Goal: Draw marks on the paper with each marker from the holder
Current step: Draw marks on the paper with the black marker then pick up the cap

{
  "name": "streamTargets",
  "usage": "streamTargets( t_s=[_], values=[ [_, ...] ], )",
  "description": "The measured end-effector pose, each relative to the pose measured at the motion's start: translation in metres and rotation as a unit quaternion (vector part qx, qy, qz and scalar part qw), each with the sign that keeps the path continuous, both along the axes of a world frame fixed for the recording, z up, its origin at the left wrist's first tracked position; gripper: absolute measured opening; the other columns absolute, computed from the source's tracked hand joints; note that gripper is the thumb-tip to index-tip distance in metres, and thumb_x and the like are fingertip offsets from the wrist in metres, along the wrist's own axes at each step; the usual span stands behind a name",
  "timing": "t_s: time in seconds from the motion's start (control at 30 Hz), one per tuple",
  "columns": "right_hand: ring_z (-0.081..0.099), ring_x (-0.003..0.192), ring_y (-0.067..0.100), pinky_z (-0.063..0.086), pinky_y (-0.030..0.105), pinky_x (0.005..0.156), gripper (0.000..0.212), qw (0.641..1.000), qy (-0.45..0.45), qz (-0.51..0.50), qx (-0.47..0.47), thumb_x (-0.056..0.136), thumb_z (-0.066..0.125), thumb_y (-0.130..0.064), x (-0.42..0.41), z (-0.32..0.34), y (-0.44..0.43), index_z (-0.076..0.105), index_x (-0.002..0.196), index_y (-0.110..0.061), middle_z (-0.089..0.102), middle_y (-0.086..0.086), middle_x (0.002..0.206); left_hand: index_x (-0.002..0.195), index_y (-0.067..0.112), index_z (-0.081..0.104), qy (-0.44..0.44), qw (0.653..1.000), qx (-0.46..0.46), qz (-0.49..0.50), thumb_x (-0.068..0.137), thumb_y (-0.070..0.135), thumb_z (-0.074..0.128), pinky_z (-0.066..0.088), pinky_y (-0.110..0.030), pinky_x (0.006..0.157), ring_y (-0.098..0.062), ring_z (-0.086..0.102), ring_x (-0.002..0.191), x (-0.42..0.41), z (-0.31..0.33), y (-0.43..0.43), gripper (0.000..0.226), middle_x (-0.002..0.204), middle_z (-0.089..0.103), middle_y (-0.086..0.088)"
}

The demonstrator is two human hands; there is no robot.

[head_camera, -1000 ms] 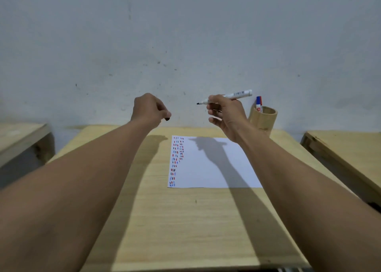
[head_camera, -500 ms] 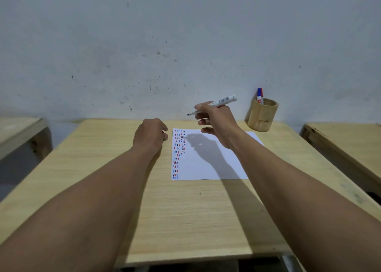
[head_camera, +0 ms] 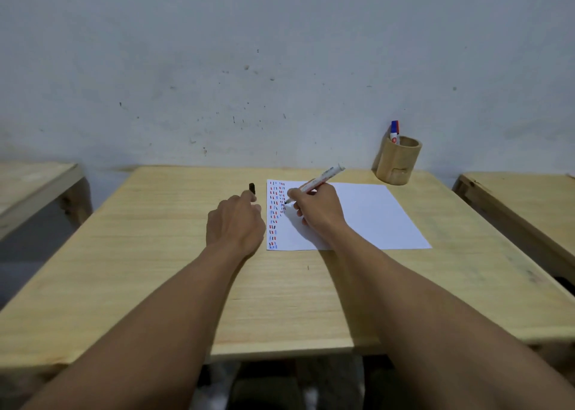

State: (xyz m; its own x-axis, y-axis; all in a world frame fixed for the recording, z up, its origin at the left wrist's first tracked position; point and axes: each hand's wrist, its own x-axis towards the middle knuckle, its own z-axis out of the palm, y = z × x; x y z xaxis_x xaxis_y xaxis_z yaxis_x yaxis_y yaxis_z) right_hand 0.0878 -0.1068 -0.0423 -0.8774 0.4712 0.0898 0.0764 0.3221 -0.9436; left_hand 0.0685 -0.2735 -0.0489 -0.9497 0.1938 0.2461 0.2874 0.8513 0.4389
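Both hands have descended from mid-air to the wooden surface [head_camera: 155, 285] since the earlier frames. The right hand [head_camera: 317, 210] is closed in a writing grip around a white marker [head_camera: 320, 182], uncapped, with its black tip at the sheet of white paper [head_camera: 373, 216] among the columns of short red, blue and black marks [head_camera: 275, 213] along the paper's left edge. The marker barrel slants up and to the right, away from the hand. The left hand [head_camera: 236, 223] rests on the surface just beside the paper's left edge, fingers curled around a black marker cap [head_camera: 252, 188] that protrudes beyond the fingertips. The bamboo holder [head_camera: 398, 163] stands at the far right corner of the surface, well apart from both hands, beyond the paper's far right corner. One marker with a blue cap [head_camera: 394, 131] stands upright in it.
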Motion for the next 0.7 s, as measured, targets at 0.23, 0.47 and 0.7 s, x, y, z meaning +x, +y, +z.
streamTargets(
  t_s=[0.23,0.47,0.7],
  values=[
    [0.072,0.07,0.017,0.052,0.031,0.061,0.03,0.994,-0.007,0.006,0.109,0.087,0.067,-0.028,0.002,-0.008,-0.007,0.071,0.081,0.001,0.075,0.003,0.069,0.147,0.029,0.047,-0.011,0.994,-0.09,-0.058,0.103,0.034,0.026,0.027,-0.051,0.114,-0.028,0.035,0.142,-0.011,-0.022,-0.006,0.049,0.145,0.051,-0.006],
    [0.072,0.073,0.022,0.057,0.038,0.066,0.031,0.992,-0.003,0.003,0.124,0.088,0.068,-0.028,-0.001,-0.012,-0.007,0.071,0.081,0.002,0.075,0.009,0.073,0.149,0.031,0.044,-0.001,0.991,-0.116,-0.062,0.103,0.036,0.025,0.025,-0.05,0.115,-0.027,0.032,0.144,-0.013,-0.024,-0.005,0.05,0.147,0.049,-0.007],
    [0.072,0.073,0.022,0.056,0.036,0.065,0.029,0.991,-0.011,0.005,0.131,0.088,0.068,-0.027,-0.003,-0.014,-0.007,0.07,0.081,0.0,0.075,0.007,0.073,0.15,0.031,0.042,-0.013,0.991,-0.113,-0.066,0.103,0.038,0.024,0.021,-0.05,0.118,-0.027,0.026,0.149,-0.012,-0.026,-0.006,0.051,0.154,0.043,-0.007]
  ],
)
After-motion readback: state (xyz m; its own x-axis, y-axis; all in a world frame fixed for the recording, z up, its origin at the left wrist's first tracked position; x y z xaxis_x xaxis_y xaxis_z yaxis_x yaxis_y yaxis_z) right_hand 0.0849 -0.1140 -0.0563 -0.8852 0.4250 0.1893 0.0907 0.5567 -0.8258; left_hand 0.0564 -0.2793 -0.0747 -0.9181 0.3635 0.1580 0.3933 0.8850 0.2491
